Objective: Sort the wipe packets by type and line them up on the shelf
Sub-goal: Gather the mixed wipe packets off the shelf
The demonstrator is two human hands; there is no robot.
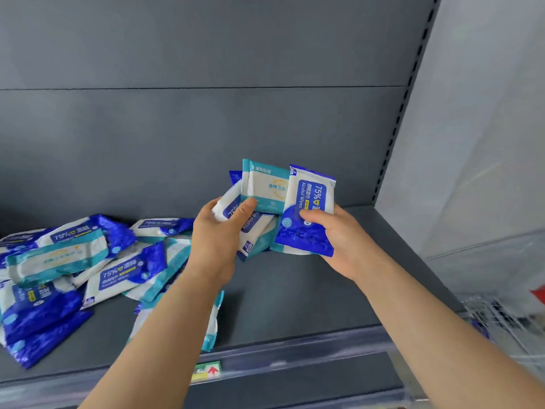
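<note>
Now, both bare hands are up over the dark grey metal shelf (295,290), well to the right of the loose heap of blue-and-white and teal-and-white wipe packets (73,261) lying on it. The left hand (215,237), the nearer one to the heap, has its fingers and thumb clamped on a fanned bunch. In that bunch a teal-and-white soft plastic packet (264,187) stands upright in front, with blue-and-white ones (255,231) tilted behind and under it. The right hand (339,243), farther right of the heap, pinches a single blue-and-white packet (308,199) printed "75% Alcohol Wipes". Its thumb lies across the front and its fingers curl behind, and the packet's left edge overlaps the bunch from where I stand. Another teal-edged packet (213,317) lies flat just right of the heap, partly hidden under the left forearm. A small green-and-yellow label (206,371) with a red arrow sits on the shelf's front rail, right of the heap.
</note>
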